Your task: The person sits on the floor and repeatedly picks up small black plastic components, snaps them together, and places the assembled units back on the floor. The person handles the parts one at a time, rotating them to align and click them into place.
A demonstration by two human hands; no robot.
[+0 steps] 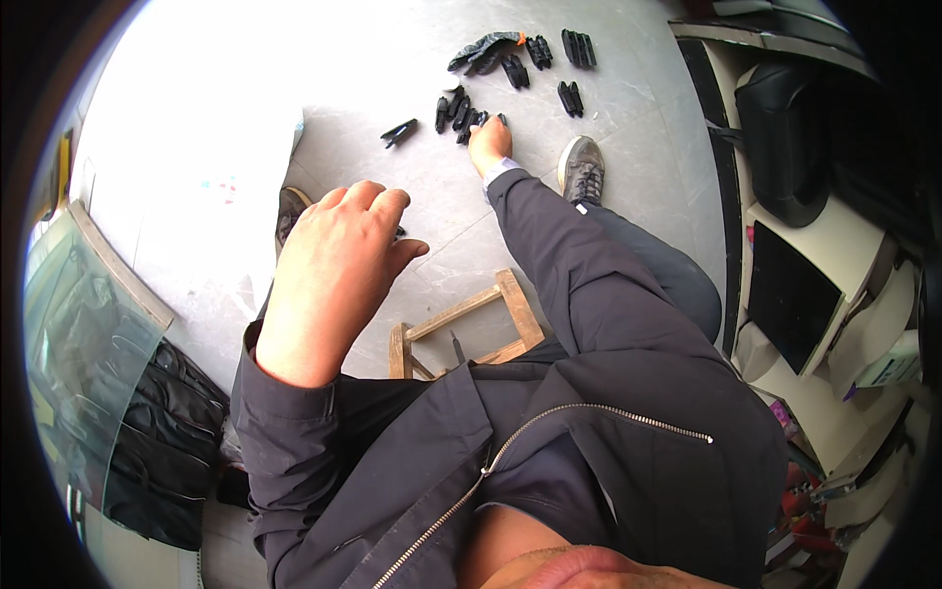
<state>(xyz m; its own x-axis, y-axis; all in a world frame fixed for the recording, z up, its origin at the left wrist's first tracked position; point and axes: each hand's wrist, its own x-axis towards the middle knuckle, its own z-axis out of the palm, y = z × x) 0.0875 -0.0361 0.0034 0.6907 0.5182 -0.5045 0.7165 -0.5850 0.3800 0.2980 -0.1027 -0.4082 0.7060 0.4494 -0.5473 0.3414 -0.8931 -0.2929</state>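
My right hand (pixel 490 147) reaches down to the floor, its fingers closed at the near end of a cluster of slim black pieces (pixel 458 106). One piece seems to be in its grasp, though the fingers partly hide it. My left hand (pixel 339 260) is raised nearer to me, back upward, with fingers loosely bent and the thumb apart. A small dark bit shows between thumb and fingers; whether it touches the hand is unclear. A lone black piece (pixel 398 133) lies left of the cluster. More paired black pieces (pixel 579 48) lie farther off.
A crumpled dark bag (pixel 485 49) with an orange spot lies behind the cluster. My shoe (pixel 583 169) stands to the right. A wooden stool frame (pixel 456 312) is below my arms. Glass panels (pixel 88 334) lean at left, and a white cabinet (pixel 814 255) stands at right.
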